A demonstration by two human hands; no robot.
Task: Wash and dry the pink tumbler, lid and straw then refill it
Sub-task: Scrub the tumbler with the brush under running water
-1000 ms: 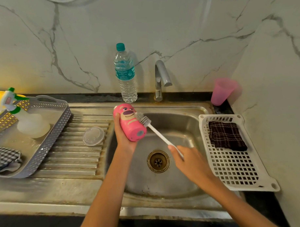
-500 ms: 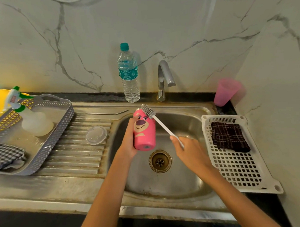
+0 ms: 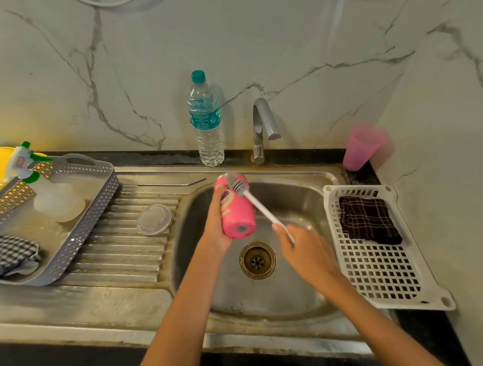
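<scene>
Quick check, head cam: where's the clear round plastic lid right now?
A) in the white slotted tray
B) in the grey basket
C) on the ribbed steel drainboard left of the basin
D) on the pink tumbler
C: the clear round plastic lid lies flat on the ribbed steel drainboard, apart from the pink tumbler that the left hand holds over the basin.

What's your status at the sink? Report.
Left hand gripping pink tumbler over sink. Right hand holding bottle brush, bristles at tumbler mouth. Lid, straw on drainboard. Nothing obstructing.
</scene>
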